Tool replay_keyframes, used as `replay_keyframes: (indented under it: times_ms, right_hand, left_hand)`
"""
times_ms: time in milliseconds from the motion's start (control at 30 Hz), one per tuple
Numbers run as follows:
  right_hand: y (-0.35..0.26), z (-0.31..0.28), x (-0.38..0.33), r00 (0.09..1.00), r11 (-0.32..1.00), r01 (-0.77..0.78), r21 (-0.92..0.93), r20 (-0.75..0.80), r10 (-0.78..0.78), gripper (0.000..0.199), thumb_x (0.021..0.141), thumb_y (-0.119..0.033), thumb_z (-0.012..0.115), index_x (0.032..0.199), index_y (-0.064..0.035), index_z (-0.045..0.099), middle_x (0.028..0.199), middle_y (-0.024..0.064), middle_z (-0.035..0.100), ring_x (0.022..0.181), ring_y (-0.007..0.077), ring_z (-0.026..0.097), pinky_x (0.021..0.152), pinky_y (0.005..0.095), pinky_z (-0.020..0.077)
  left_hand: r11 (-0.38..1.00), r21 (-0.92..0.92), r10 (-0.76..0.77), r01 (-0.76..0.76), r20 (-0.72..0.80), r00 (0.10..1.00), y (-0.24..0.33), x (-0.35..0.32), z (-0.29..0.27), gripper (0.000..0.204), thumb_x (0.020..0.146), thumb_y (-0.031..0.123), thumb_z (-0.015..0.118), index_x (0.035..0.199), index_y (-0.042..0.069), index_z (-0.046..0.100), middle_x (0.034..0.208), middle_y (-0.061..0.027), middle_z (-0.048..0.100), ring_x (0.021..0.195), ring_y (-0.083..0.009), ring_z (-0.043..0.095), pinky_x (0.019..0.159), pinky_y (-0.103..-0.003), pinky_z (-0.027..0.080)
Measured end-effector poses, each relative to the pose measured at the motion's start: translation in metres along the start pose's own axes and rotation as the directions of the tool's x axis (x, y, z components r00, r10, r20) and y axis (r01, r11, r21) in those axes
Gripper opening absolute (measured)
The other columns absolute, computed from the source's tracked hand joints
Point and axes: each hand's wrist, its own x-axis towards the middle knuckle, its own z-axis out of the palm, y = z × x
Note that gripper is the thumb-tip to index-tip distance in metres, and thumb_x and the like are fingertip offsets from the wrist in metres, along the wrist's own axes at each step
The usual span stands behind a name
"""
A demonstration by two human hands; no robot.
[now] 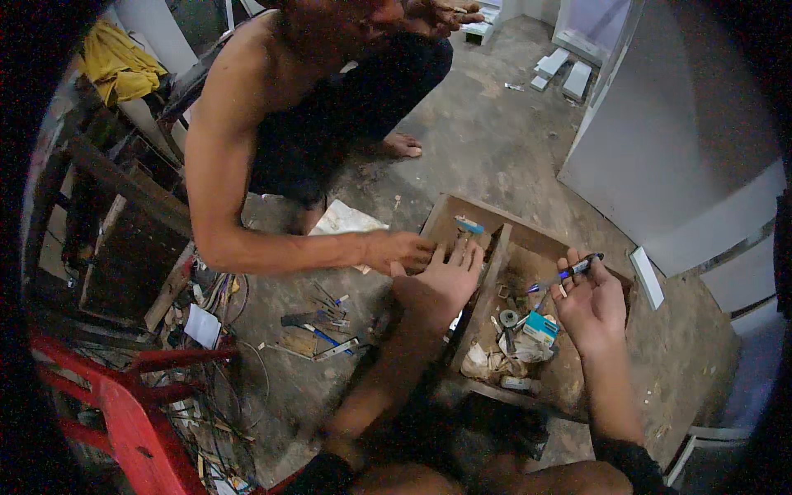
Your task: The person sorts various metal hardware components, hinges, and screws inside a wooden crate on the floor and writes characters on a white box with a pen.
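Observation:
A wooden drawer-like box (488,289) with a divider stands on the floor before me. My left hand (441,285) reaches over its left compartment, fingers spread, with nothing visible in them; the fingertips come close to a small blue item (469,224). Beside it is another person's hand (400,250), whose fingertips are partly hidden. Over the right compartment my right hand (592,305) is turned palm up, its fingers curled round a dark marker pen (582,266) with blue on it. Below lie a teal-and-white small box (540,327), a tape roll (509,318) and crumpled plastic (528,348).
The other person squats at the far left, an arm (289,250) crossing toward the box. Loose tools (326,330), cables (235,297) and a red plastic chair (132,404) are at left. White panels (660,165) lean at right; white strips (565,74) lie farther back.

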Motion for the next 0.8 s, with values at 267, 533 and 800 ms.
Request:
replay_keyframes:
  times_ms: [267,533,800]
  right_hand:
    - [0.001,0.004,-0.005,0.998,1.000,-0.004,-0.007,0.055,0.005,0.033,0.107,-0.030,0.042,0.127,-0.0066,0.053,0.130,0.0055,0.059,0.116,0.0196,0.053,0.106,0.0374,0.0369]
    - [0.002,0.008,-0.010,0.986,0.997,-0.031,0.069,0.164,0.019,0.026,0.107,-0.027,0.042,0.121,-0.0056,0.050,0.125,0.0114,0.058,0.118,0.0257,0.053,0.105,0.0412,0.0415]
    - [-0.013,0.004,-0.011,0.991,0.993,0.087,0.080,0.098,-0.095,0.026,0.109,-0.022,0.034,0.115,-0.0010,0.049,0.119,0.0152,0.058,0.111,0.0277,0.057,0.100,0.0416,0.0476]
  left_hand:
    - [0.999,-0.005,-0.032,0.032,0.022,0.999,0.003,-0.006,-0.004,0.093,0.089,0.075,0.038,0.156,0.011,0.023,0.163,-0.0138,0.018,0.151,-0.0277,0.016,0.121,-0.047,0.020]
    - [0.986,0.162,-0.064,0.044,0.119,0.991,0.004,-0.017,-0.009,0.084,0.090,0.066,0.041,0.151,0.010,0.029,0.157,-0.0143,0.025,0.145,-0.0278,0.023,0.118,-0.045,0.024]
    - [0.907,0.405,-0.255,0.114,0.313,0.915,-0.026,-0.014,-0.019,0.074,0.092,0.058,0.044,0.146,0.008,0.036,0.151,-0.0148,0.033,0.140,-0.0280,0.031,0.115,-0.044,0.028]
